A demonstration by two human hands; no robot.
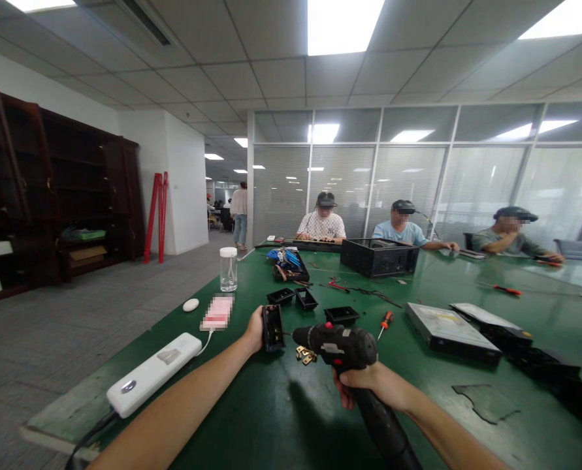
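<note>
Black box [274, 329] in left hand [255, 331], drill [353, 346] in right hand [366, 381]

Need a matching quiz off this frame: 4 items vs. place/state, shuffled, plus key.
Items
1. Drill
2. Nearest small black box
3. Brass-coloured pieces
4. Long white block

Place or state
A. In a loose cluster on the green table, between the two hands
B. Held in the left hand
C. Along the table's left side, with a dark cable at its near end
D. Gripped in the right hand

Pairs: 1-D, 2-B, 3-A, 4-C
</note>
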